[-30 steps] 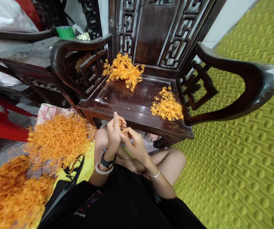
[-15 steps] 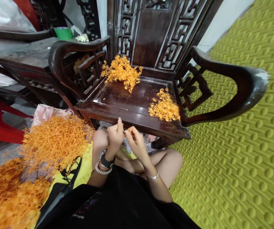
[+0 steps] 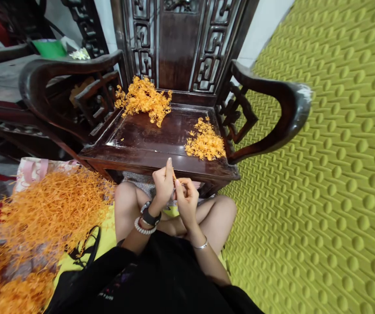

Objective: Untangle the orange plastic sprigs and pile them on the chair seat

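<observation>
At far left a loose heap of orange plastic sprigs [image 3: 48, 209] lies on the floor beside my left knee, partly over a pink-handled bag [image 3: 32, 168].

My left hand [image 3: 163, 185] is raised in front of the chair's front edge, fingers curled and pressed together, index finger pointing up. It pinches a small orange piece [image 3: 174, 176] at the fingertips. A dark watch [image 3: 149, 216] and a bead bracelet [image 3: 142, 228] sit on that wrist.

My right hand [image 3: 186, 201] is just beside the left, touching it. Thumb and forefinger are closed on the same orange piece from the right; the remaining fingers are curled. Most of the piece is hidden between the two hands. A thin bangle [image 3: 201, 246] circles the right wrist.

The surface beyond is the glossy seat of a dark carved wooden armchair [image 3: 148, 135]. One orange pile [image 3: 144, 99] rests at the seat's back left corner; a second, flatter pile [image 3: 205, 143] rests near the front right, by the armrest.

At right, the floor is covered by a yellow-green mat with raised bumps [image 3: 321, 174].
</observation>
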{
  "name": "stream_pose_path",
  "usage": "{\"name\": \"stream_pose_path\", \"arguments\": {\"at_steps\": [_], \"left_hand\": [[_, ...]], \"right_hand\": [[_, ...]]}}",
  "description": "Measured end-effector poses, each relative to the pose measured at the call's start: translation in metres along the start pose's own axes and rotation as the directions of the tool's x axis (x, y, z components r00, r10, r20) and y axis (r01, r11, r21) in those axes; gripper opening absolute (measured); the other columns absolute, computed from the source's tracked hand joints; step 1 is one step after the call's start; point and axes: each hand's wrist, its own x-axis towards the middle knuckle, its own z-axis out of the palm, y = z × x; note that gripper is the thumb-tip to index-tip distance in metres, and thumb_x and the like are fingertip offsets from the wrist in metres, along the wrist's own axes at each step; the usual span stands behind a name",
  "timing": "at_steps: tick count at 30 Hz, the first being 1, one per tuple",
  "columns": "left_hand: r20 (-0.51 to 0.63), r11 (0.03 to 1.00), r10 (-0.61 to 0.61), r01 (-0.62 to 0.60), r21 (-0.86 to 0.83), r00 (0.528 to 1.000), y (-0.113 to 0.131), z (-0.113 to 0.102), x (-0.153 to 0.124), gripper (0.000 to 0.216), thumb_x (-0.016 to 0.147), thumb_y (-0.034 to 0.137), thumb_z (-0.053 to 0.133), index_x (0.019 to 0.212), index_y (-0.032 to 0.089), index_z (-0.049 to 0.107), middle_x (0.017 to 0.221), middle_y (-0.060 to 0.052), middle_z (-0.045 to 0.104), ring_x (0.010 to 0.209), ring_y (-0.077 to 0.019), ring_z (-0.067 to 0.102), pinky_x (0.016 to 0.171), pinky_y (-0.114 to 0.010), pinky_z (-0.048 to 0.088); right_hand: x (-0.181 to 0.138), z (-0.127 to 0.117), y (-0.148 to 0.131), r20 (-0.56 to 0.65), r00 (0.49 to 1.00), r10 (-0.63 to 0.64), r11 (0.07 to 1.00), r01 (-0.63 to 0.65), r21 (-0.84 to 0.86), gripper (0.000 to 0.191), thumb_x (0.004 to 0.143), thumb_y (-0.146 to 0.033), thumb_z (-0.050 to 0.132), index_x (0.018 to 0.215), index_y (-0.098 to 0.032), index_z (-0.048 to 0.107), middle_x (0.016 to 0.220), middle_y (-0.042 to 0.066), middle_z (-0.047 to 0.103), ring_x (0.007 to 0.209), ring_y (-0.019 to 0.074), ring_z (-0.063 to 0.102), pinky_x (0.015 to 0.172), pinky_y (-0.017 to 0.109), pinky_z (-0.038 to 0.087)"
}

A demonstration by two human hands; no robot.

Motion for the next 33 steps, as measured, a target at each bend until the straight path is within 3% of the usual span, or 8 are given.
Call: {"name": "stream_pose_path", "arguments": {"at_steps": [6,15,17,19,21,24,30,33], "left_hand": [[0.248,0.992,0.118,-0.123,0.004,0.961,0.01,0.018,0.016,0.066,0.092,0.061,0.044,0.04,0.019,0.044,0.036,0.003,0.041,0.035,-0.0074,0.038,0.042,-0.024,0.026],[0.384,0.963,0.268,-0.243,-0.114,0.884,0.031,0.072,0.039,0.069,0.092,0.061,0.042,0.037,0.019,0.039,0.033,0.005,0.037,0.033,-0.006,0.036,0.041,-0.025,0.024],[0.357,0.968,0.249,-0.244,-0.061,0.9,0.043,0.081,0.064,0.069,0.094,0.061,0.038,0.038,0.02,0.032,0.035,0.006,0.033,0.034,-0.0049,0.032,0.042,-0.024,0.023],[0.192,0.975,0.166,-0.19,0.113,0.967,0.058,0.08,0.101,0.066,0.097,0.06,0.021,0.042,0.024,0.02,0.036,0.008,0.023,0.034,-0.0034,0.025,0.045,-0.022,0.023],[0.168,0.962,0.196,-0.223,0.158,0.966,0.071,0.075,0.135,0.063,0.099,0.052,0.005,0.044,0.024,0.021,0.039,0.008,0.022,0.038,-0.0027,0.028,0.051,-0.02,0.026],[0.315,0.913,0.263,-0.341,0.225,0.912,0.08,0.079,0.157,0.064,0.097,0.054,0.035,0.045,0.018,0.044,0.042,0.004,0.04,0.046,-0.0071,0.041,0.058,-0.022,0.032],[0.676,0.78,0.174,-0.519,0.349,0.716,0.045,0.129,0.134,0.015,0.083,0.028,0.068,0.071,0.019,0.069,0.077,-0.003,0.07,0.078,-0.0177,0.062,0.074,-0.025,0.041],[0.699,0.764,0.112,-0.511,0.394,0.706,0.028,0.136,0.132,0.014,0.077,0.034,0.075,0.078,0.02,0.073,0.087,-0.005,0.074,0.085,-0.0206,0.065,0.077,-0.027,0.044]], "right_hand": [[-0.003,-0.018,-0.01,-0.15,0.985,-0.08,0.997,0.081,0.002,0.021,0.087,-0.039,0.06,0.081,-0.019,0.056,0.065,-0.005,0.047,0.047,0.0057,0.041,0.046,0.021,0.033],[0.016,-0.031,-0.036,-0.21,0.971,-0.116,0.98,0.146,0.134,0.029,0.089,-0.043,0.058,0.076,-0.021,0.046,0.051,-0.011,0.028,0.041,0.0045,0.022,0.042,0.02,0.021],[-0.002,-0.037,-0.049,-0.287,0.936,-0.203,0.976,0.217,0.018,0.03,0.092,-0.041,0.056,0.074,-0.022,0.043,0.053,-0.009,0.032,0.043,0.0057,0.028,0.043,0.021,0.025],[-0.029,-0.047,-0.059,-0.326,0.899,-0.291,0.956,0.258,-0.143,0.029,0.094,-0.037,0.054,0.072,-0.022,0.043,0.059,-0.006,0.041,0.048,0.0072,0.037,0.047,0.022,0.033],[-0.049,-0.062,-0.062,-0.327,0.903,-0.281,0.952,0.218,-0.215,0.023,0.094,-0.035,0.054,0.076,-0.022,0.048,0.063,-0.004,0.046,0.05,0.0079,0.041,0.049,0.023,0.037],[-0.044,-0.085,-0.054,-0.384,0.912,-0.146,0.986,0.104,-0.129,0.021,0.092,-0.039,0.056,0.083,-0.021,0.053,0.06,-0.005,0.046,0.047,0.0079,0.042,0.047,0.022,0.037],[-0.002,-0.108,-0.044,-0.351,0.933,-0.074,0.996,0.089,0.028,0.029,0.088,-0.046,0.059,0.096,-0.019,0.059,0.07,-0.002,0.057,0.054,0.0087,0.05,0.054,0.023,0.042],[-0.009,-0.112,-0.042,-0.377,0.924,-0.068,0.998,0.06,-0.034,0.033,0.087,-0.048,0.06,0.099,-0.017,0.061,0.073,0.0,0.06,0.057,0.0101,0.052,0.056,0.024,0.043]]}}
